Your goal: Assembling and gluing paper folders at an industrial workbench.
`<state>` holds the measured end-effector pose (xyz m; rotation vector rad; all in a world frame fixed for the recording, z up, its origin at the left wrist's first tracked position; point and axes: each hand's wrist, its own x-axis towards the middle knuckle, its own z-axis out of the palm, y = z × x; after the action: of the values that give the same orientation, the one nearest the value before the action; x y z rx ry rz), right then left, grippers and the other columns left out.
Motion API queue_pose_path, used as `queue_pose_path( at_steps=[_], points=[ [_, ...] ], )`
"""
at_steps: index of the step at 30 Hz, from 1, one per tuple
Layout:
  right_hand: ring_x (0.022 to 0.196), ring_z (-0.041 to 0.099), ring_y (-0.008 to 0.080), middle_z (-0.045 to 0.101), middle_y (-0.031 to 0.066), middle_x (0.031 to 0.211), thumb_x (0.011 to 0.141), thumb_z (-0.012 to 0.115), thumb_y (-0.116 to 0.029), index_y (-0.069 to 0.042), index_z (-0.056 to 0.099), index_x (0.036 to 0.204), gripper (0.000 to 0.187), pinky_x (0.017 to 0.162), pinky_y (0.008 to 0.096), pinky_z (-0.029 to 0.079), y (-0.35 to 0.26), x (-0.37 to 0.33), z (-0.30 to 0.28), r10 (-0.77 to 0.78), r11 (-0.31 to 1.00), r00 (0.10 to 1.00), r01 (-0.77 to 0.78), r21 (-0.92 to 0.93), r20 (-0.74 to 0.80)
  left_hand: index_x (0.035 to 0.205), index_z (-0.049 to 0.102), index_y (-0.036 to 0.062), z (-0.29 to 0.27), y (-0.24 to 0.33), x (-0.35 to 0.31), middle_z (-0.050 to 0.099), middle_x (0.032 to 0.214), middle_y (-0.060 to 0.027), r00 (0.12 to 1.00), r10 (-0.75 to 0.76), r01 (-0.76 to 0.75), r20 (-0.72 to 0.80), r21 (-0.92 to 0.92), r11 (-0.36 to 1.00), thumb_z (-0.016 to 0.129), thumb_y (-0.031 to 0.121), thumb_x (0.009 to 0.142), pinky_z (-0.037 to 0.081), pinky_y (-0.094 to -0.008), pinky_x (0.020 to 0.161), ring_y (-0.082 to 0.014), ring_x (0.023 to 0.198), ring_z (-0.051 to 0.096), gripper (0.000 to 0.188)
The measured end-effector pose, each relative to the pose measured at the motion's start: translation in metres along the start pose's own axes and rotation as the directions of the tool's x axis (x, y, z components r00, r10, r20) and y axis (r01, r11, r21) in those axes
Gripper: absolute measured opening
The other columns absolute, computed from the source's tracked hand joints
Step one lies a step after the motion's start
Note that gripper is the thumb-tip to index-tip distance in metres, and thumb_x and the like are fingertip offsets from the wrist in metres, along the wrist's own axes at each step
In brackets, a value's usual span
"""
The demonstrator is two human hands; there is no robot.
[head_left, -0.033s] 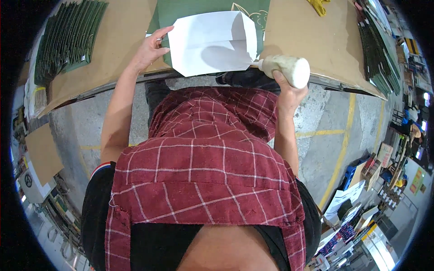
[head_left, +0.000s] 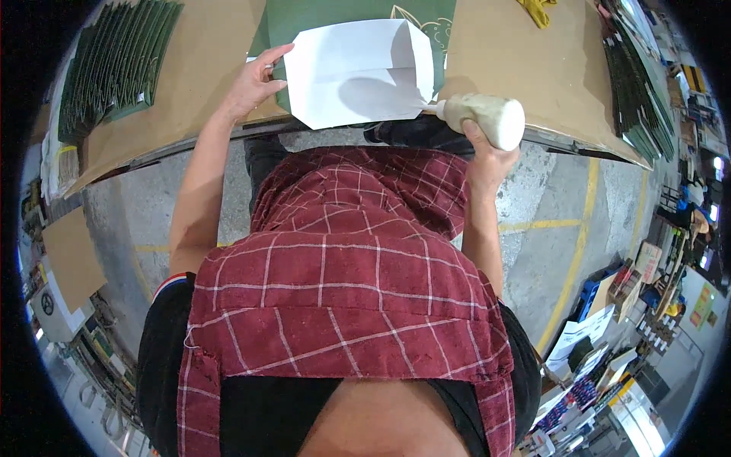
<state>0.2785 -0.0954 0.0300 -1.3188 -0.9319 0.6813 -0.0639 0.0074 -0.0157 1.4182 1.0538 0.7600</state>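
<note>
In front of me a sheet of white paper [head_left: 343, 84] with cut corners and a crease lies over a green printed sheet [head_left: 327, 11], its near edge reaching the table's front edge. My left hand [head_left: 250, 85] is at its left side, thumb and forefinger spread apart, fingertips touching the edge; the other fingers are partly hidden. My right hand [head_left: 491, 160] grips a whitish squeeze bottle [head_left: 487, 114], tipped on its side. The bottle's thin nozzle [head_left: 431, 107] points left and meets the white paper's lower right corner. What comes out of it is too small to see.
On the brown cardboard-covered table [head_left: 533, 84], a row of folded green sheets or bags [head_left: 118, 61] stands at the left and another green stack [head_left: 636, 84] at the right. A yellow glove-like item [head_left: 537, 11] lies at the far right. Shelves and boxes line the floor's sides.
The bottle in my right hand has shifted very slightly, its nozzle now more plainly over the paper's corner. My left hand has hardly moved.
</note>
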Motion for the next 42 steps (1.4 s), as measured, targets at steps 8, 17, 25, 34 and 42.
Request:
queue_pose_path(
  at_steps=[8,17,25,34,42],
  points=[
    [0.081,0.058,0.0170,0.062,0.0077,0.089,0.061,0.072,0.002,0.004,0.060,0.093,0.034,0.077,0.0278,0.045,0.007,0.015,-0.006,-0.038,0.998,0.994,0.033,-0.045,-0.106,0.129,0.040,0.0129,-0.004,-0.009,0.002,0.037,0.130,-0.0022,0.999,0.048,-0.048,0.000,0.137,0.989,0.053,-0.006,0.071,0.035,-0.0279,0.092,-0.0162,0.113,0.039,0.063],
    [0.083,0.057,0.0169,0.061,0.0085,0.092,0.061,0.075,0.000,0.004,0.058,0.096,0.039,0.078,0.0276,0.044,0.004,0.008,-0.003,0.067,0.997,0.997,-0.068,-0.028,-0.022,0.130,0.040,0.0123,-0.006,-0.008,0.001,0.036,0.130,-0.0023,1.000,-0.002,0.000,0.014,0.118,0.993,0.058,0.001,0.071,0.030,-0.0337,0.098,-0.0183,0.118,0.034,0.063],
    [0.089,0.058,0.0230,0.054,0.0128,0.103,0.074,0.061,0.001,0.004,0.047,0.111,0.040,0.067,0.0332,0.055,0.004,0.003,0.003,0.144,0.960,0.989,-0.149,0.238,0.036,0.128,0.040,0.0127,-0.004,-0.007,0.002,0.039,0.130,-0.0060,0.996,0.089,-0.078,-0.030,0.264,0.961,0.056,-0.004,0.068,0.035,-0.0321,0.094,-0.0203,0.113,0.040,0.064],
    [0.083,0.057,0.0174,0.058,0.0091,0.094,0.071,0.066,-0.003,0.003,0.053,0.102,0.034,0.070,0.0287,0.049,0.005,-0.025,0.083,0.165,0.952,0.923,-0.241,0.191,0.347,0.129,0.040,0.0140,0.000,-0.005,0.002,0.041,0.128,-0.0019,0.998,0.060,-0.056,-0.007,0.257,0.965,0.055,-0.005,0.070,0.036,-0.0264,0.089,-0.0137,0.112,0.041,0.064],
    [0.079,0.057,0.0162,0.062,0.0091,0.088,0.063,0.076,-0.003,0.005,0.056,0.095,0.039,0.071,0.0269,0.047,-0.007,-0.032,0.107,0.093,0.988,0.898,-0.136,0.070,0.431,0.129,0.040,0.0136,0.003,-0.005,0.004,0.043,0.126,-0.0027,0.998,0.056,-0.045,-0.033,0.269,0.962,0.056,-0.008,0.069,0.036,-0.0272,0.092,-0.0141,0.113,0.041,0.065]
  ],
)
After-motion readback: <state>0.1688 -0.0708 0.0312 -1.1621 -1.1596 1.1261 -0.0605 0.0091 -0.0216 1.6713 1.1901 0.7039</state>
